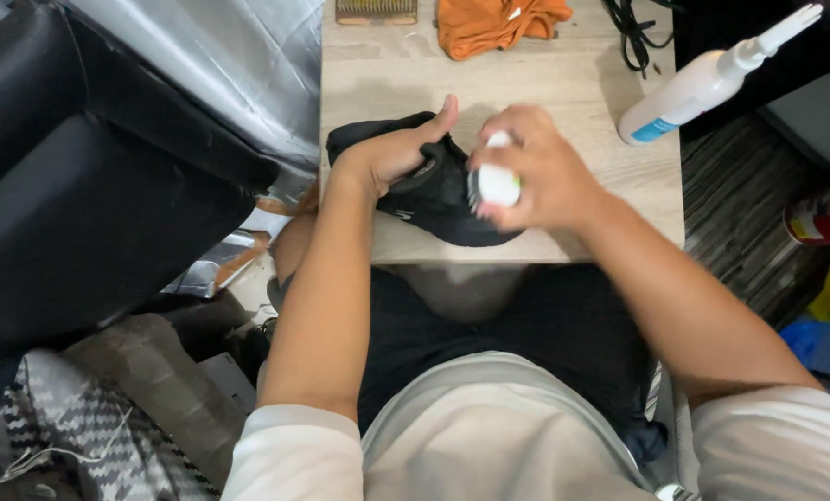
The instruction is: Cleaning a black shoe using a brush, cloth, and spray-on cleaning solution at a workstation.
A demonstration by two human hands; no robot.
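Left hand [398, 153] clamped on the black shoe [434, 190] at the near edge of the bench [563, 83], right hand [536, 172] closed round a small white brush [497, 184] at its toe: probably best scrubbing short and light, shoe pinned flat.

On the worktop [582, 83] before me the shoe [438, 190] lies under my left hand [392, 153], my right hand [536, 172] and its brush [498, 184] just right of it, the cloth [494, 23] behind, the spray bottle [712, 79] far right.
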